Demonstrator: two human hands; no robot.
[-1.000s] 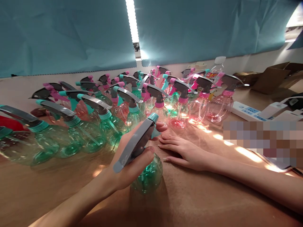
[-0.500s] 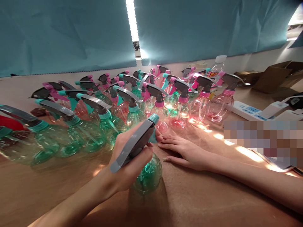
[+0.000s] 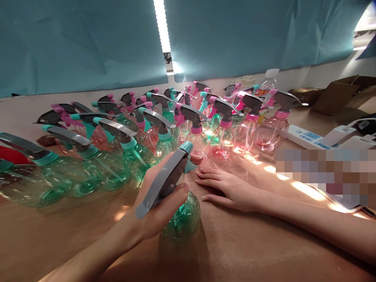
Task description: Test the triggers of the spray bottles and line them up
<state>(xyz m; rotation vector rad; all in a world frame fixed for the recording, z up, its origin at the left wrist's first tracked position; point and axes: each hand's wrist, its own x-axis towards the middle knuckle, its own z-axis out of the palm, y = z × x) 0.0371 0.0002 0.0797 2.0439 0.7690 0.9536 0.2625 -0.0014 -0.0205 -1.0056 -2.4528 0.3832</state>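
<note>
My left hand is wrapped round the neck of a green spray bottle with a grey and teal trigger head. The nozzle points away to the upper right, and the bottle's base is on the brown tabletop. Part of the neck and trigger is hidden behind the fingers. My right hand lies flat on the table just right of this bottle, fingers stretched out and holding nothing. Beyond both hands stand several more spray bottles; a green one and a pink one are among the nearest.
A clear bottle with a white cap stands behind the rows. On the right are a white power strip with plugs, a cardboard box and a blurred-out flat object. Blue-green sheeting covers the wall.
The index finger of my left hand has stretched forward off the trigger, past the nozzle. My right hand stays in place.
</note>
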